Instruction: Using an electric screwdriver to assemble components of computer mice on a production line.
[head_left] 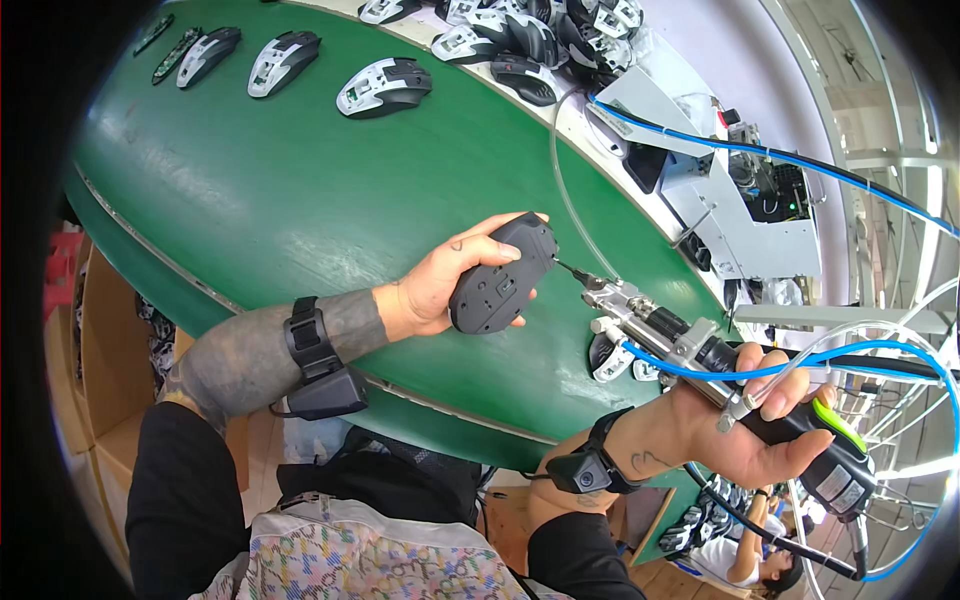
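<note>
My left hand (437, 285) grips a black computer mouse (503, 277), its underside turned up toward me, thumb on top and fingertips showing at the far edge. Wrapped round a power screwdriver (672, 328) is my right hand (735, 432). The tool has a metal front assembly, a black and green body and a blue hose. Its thin tip points at the upper right edge of the mouse; whether the two touch I cannot tell. Beneath the screwdriver, a white and black mouse part (606, 358) lies partly hidden on the green belt (400, 190).
Several white and black mouse shells (385, 88) lie spaced along the far belt, with more heaped (520, 45) at the back. A white machine (740, 210) stands at right, with blue hoses crossing near it. Cardboard boxes (110, 350) stand at left. Another person (745, 550) sits at lower right.
</note>
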